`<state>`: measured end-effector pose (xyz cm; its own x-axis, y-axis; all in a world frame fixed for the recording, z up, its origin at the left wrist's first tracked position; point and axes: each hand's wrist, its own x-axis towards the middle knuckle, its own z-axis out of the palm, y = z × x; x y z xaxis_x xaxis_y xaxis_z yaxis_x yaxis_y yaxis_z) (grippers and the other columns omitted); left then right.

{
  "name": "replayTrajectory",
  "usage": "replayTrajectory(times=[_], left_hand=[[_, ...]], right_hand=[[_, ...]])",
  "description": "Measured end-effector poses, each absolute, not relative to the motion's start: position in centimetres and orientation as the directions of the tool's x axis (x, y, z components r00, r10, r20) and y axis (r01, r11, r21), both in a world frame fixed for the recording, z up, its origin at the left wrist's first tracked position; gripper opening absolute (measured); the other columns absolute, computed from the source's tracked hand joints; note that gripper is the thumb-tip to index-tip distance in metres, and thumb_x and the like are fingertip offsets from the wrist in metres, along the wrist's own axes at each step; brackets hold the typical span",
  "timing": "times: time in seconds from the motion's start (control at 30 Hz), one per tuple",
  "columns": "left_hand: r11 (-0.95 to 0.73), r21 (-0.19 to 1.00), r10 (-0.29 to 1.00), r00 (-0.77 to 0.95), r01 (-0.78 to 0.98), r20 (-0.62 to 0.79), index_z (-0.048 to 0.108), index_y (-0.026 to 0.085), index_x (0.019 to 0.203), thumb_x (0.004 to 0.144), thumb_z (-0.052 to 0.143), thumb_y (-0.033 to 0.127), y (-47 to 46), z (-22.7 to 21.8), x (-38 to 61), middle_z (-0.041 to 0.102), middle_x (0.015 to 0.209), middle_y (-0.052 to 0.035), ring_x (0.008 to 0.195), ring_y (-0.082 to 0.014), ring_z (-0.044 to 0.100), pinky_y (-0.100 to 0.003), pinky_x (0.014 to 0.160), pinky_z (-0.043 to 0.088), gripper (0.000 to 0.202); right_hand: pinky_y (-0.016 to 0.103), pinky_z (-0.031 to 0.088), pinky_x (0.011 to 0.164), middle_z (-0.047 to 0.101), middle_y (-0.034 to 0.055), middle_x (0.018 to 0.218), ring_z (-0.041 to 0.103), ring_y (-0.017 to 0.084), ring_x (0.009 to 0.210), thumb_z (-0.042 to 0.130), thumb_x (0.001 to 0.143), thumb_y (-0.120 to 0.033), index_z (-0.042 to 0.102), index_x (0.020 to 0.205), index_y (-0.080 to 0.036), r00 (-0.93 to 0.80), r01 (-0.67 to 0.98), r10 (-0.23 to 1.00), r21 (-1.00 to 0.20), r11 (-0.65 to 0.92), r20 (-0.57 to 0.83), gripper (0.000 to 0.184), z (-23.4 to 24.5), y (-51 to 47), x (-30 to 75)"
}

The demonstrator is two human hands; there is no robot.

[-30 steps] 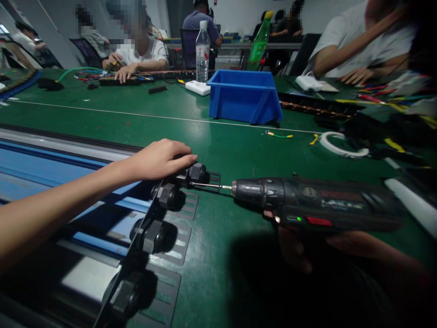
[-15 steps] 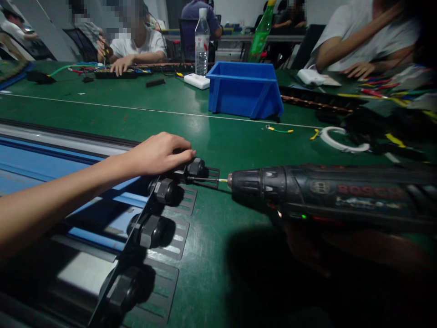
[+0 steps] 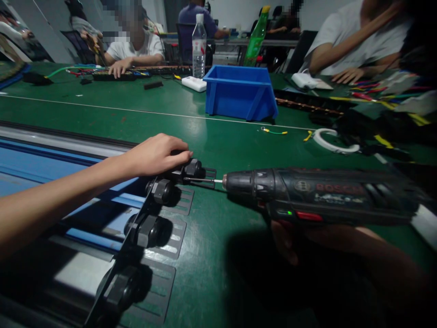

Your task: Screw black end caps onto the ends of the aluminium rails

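My left hand point(image 3: 155, 156) lies curled over the far end of a long black strip point(image 3: 143, 228) fitted with several round black cable glands, its fingertips pressing on the last gland point(image 3: 193, 168). My right hand point(image 3: 307, 241), dark and low in view, grips a black cordless drill point(image 3: 317, 196) held level over the green table point(image 3: 211, 255). The drill's thin bit point(image 3: 205, 180) points left and meets the strip right beside that last gland. A green light glows on the drill body.
A blue plastic bin point(image 3: 241, 93) stands beyond the drill, with a clear water bottle point(image 3: 198, 45) and a green bottle point(image 3: 255, 41) behind it. A white tape ring point(image 3: 332, 142) and loose coloured wires lie at right. Other people work across the table. A blue conveyor point(image 3: 41, 168) runs at left.
The drill has shifted slightly left along the table, bit still at the end gland. My left hand stays on the strip. The view has drifted a little.
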<state>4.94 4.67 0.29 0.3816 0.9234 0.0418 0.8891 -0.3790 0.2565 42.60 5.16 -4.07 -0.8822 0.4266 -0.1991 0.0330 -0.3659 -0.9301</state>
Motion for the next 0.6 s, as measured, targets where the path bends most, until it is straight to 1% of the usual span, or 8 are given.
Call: replayTrajectory(times=[0.03, 0.1, 0.13, 0.2, 0.27, 0.4, 0.5, 0.6], left_hand=[[-0.379, 0.256, 0.923, 0.381, 0.889, 0.041, 0.063, 0.016, 0.076, 0.100, 0.044, 0.043, 4.7, 0.3, 4.9, 0.061, 0.071, -0.0045, 0.063, -0.0155, 0.053, -0.028, 0.064, 0.036, 0.041], [-0.380, 0.254, 0.923, 0.382, 0.889, 0.041, 0.063, 0.016, 0.076, 0.100, 0.044, 0.043, 4.7, 0.4, 5.0, 0.061, 0.071, -0.0042, 0.063, -0.0155, 0.053, -0.028, 0.063, 0.036, 0.041], [-0.382, 0.254, 0.922, 0.384, 0.889, 0.041, 0.062, 0.016, 0.076, 0.100, 0.043, 0.042, 4.7, 0.4, 5.0, 0.061, 0.071, -0.0040, 0.063, -0.0155, 0.053, -0.028, 0.063, 0.036, 0.041], [-0.390, 0.261, 0.918, 0.394, 0.883, 0.038, 0.063, 0.016, 0.077, 0.100, 0.043, 0.041, 4.6, 0.4, 4.9, 0.061, 0.072, -0.0039, 0.064, -0.0156, 0.053, -0.028, 0.063, 0.035, 0.039], [-0.397, 0.272, 0.914, 0.404, 0.876, 0.035, 0.063, 0.016, 0.078, 0.100, 0.044, 0.040, 4.6, 0.4, 4.9, 0.062, 0.073, -0.0040, 0.065, -0.0157, 0.053, -0.028, 0.063, 0.034, 0.038], [-0.408, 0.289, 0.909, 0.414, 0.866, 0.044, 0.063, 0.016, 0.077, 0.100, 0.044, 0.039, 4.7, 0.4, 4.8, 0.061, 0.072, -0.0031, 0.064, -0.0149, 0.052, -0.028, 0.061, 0.033, 0.038], [-0.421, 0.291, 0.904, 0.424, 0.859, 0.055, 0.066, 0.015, 0.081, 0.100, 0.044, 0.039, 4.8, 0.3, 4.7, 0.062, 0.074, -0.0032, 0.065, -0.0148, 0.053, -0.027, 0.062, 0.034, 0.038], [-0.424, 0.299, 0.902, 0.427, 0.855, 0.058, 0.067, 0.014, 0.081, 0.100, 0.043, 0.038, 4.8, 0.3, 4.8, 0.062, 0.075, -0.0036, 0.067, -0.0148, 0.054, -0.027, 0.063, 0.035, 0.038]], right_hand=[[0.034, 0.058, 0.062, 0.071, 0.0116, 0.083, 0.071, 0.024, 0.069, 0.073, 0.086, -0.039, 0.075, 0.098, -0.014, -0.875, 0.029, 0.430, -0.911, -0.411, -0.222, 0.028, -4.2, 5.0, 42.7], [0.034, 0.058, 0.066, 0.071, 0.0107, 0.088, 0.071, 0.023, 0.073, 0.071, 0.087, -0.038, 0.074, 0.108, -0.016, -0.830, 0.004, 0.483, -0.868, -0.496, -0.280, 0.030, -4.2, 4.4, 42.8], [0.033, 0.057, 0.066, 0.070, 0.0098, 0.087, 0.070, 0.022, 0.072, 0.072, 0.085, -0.037, 0.073, 0.111, -0.016, -0.794, -0.028, 0.525, -0.843, -0.537, -0.308, 0.033, -4.1, 3.9, 42.7], [0.032, 0.056, 0.065, 0.069, 0.0073, 0.083, 0.068, 0.021, 0.069, 0.075, 0.082, -0.036, 0.071, 0.117, -0.017, -0.744, -0.090, 0.571, -0.795, -0.600, -0.347, 0.040, -3.8, 3.0, 42.2], [0.031, 0.054, 0.064, 0.067, 0.0061, 0.081, 0.066, 0.019, 0.067, 0.075, 0.080, -0.035, 0.069, 0.118, -0.015, -0.739, -0.119, 0.569, -0.761, -0.638, -0.362, 0.043, -3.5, 2.5, 41.7], [0.031, 0.052, 0.064, 0.066, 0.0061, 0.080, 0.065, 0.019, 0.067, 0.076, 0.079, -0.035, 0.070, 0.116, -0.012, -0.721, -0.132, 0.566, -0.723, -0.678, -0.400, 0.044, -3.4, 2.5, 41.2], [0.030, 0.048, 0.059, 0.064, 0.0041, 0.075, 0.063, 0.018, 0.062, 0.076, 0.078, -0.033, 0.070, 0.118, -0.013, -0.724, -0.159, 0.577, -0.723, -0.673, -0.378, 0.045, -3.6, 2.8, 41.2], [0.029, 0.045, 0.056, 0.059, 0.0020, 0.072, 0.058, 0.015, 0.057, 0.073, 0.082, -0.031, 0.068, 0.119, -0.012, -0.743, -0.151, 0.565, -0.732, -0.664, -0.359, 0.042, -3.5, 2.9, 41.2]])
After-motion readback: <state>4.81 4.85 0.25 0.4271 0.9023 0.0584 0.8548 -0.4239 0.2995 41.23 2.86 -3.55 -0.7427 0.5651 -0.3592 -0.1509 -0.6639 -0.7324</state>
